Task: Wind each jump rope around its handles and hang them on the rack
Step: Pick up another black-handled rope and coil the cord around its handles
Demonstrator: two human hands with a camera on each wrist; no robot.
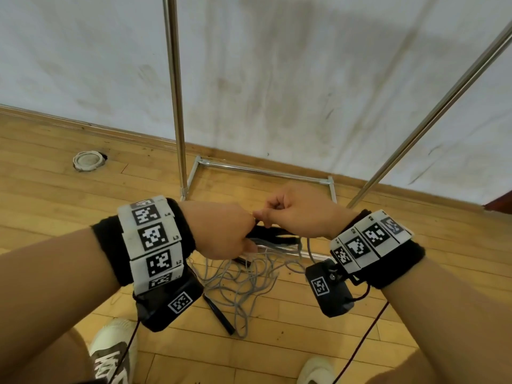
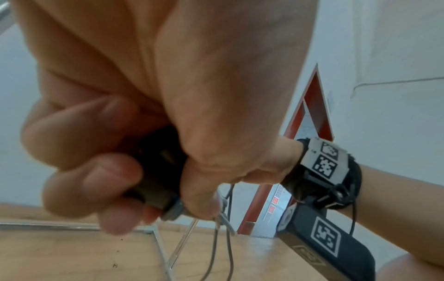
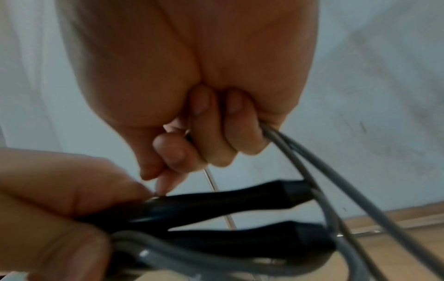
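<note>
Left hand (image 1: 221, 231) clamps both black handles (image 3: 228, 201) as winding core; right hand (image 1: 299, 209), 3 o'clock of it, fist closed on grey cord (image 3: 312, 165), feeding wraps.

A wooden plank floor (image 1: 55, 173) meets a scuffed white wall along a wooden skirting board (image 1: 83, 126). On the floor stands the metal rack (image 1: 177, 106), its rectangular base frame (image 1: 260, 170) lying flat on the planks near the wall. Inside and in front of that frame a tangle of grey jump rope cords (image 1: 243, 281) sprawls on the boards, with a black handle (image 1: 219, 314) lying at its near edge. A round white cap (image 1: 88, 160) sits in the floor to the left. Two white shoes (image 1: 113, 353) stand on the planks at the bottom.
</note>
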